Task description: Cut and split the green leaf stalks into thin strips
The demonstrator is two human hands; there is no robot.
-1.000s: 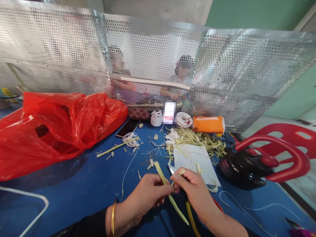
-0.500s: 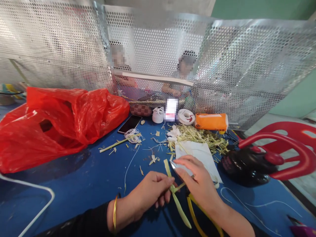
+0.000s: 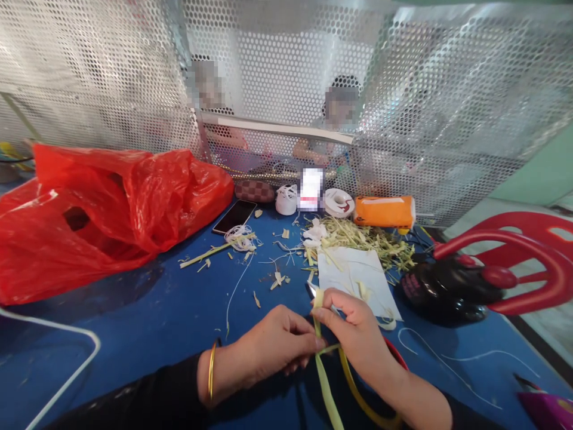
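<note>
My left hand (image 3: 286, 340), with a gold bangle at the wrist, is closed and pinches a flat pale green plant strip (image 3: 326, 388) near its middle. The strip's lower end hangs toward the table's front edge, and a thin side piece branches off rightward. Thumb and fingers of my right hand (image 3: 353, 322) press together on the strip's upper end. A pointed metal tool tip (image 3: 310, 291) sticks out just beyond those fingers; the rest of that tool is hidden by the hand. Under my right wrist runs a curved yellow band (image 3: 358, 394), partly covered.
A red plastic bag (image 3: 111, 209) fills the left. Plant scraps (image 3: 371, 239) are piled by white paper (image 3: 353, 275). Behind lie a dark phone (image 3: 235, 216), a lit phone (image 3: 311, 188), a white spool (image 3: 339, 203) and an orange pack (image 3: 385, 212). A black pot (image 3: 447, 289) stands right.
My right hand has lowered its fingers and now pinches the strip's upper end, which was free before. My left hand keeps its hold. The view has tilted down slightly.
</note>
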